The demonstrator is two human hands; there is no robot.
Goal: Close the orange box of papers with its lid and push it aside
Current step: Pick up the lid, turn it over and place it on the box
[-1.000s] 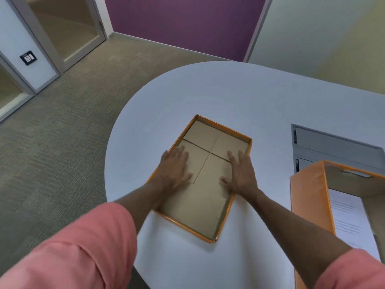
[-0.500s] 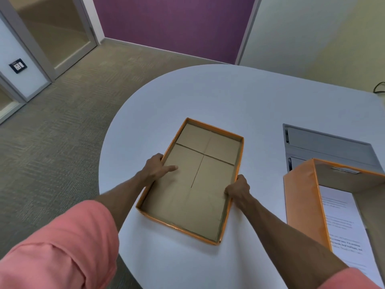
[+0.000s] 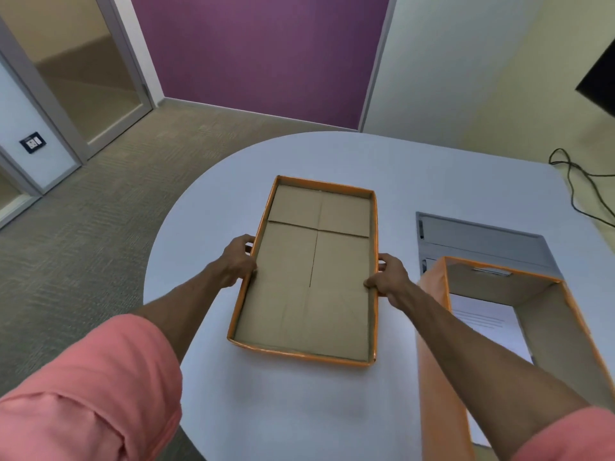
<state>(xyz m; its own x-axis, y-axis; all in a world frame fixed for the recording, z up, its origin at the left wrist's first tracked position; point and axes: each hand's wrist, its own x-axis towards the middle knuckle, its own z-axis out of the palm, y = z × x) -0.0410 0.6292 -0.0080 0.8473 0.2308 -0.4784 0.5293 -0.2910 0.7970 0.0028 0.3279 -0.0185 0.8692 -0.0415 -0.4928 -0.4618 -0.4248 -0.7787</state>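
Observation:
The orange lid (image 3: 309,284) is held inside-up above the white table (image 3: 349,158), showing its brown cardboard inner face. My left hand (image 3: 238,261) grips its left long rim and my right hand (image 3: 387,277) grips its right long rim, thumbs inside. The open orange box (image 3: 436,327) stands at the lower right, beside my right forearm, with white printed papers (image 3: 489,327) lying on its bottom. The box's near end runs out of the frame.
A grey flat panel (image 3: 479,241) lies on the table behind the box. A black cable (image 3: 579,181) trails off the table's far right edge. The rounded table edge drops to carpet (image 3: 83,234) on the left.
My hands went from lying flat inside the lid to gripping its two long rims. The lid has come up off the table and turned straighter toward me.

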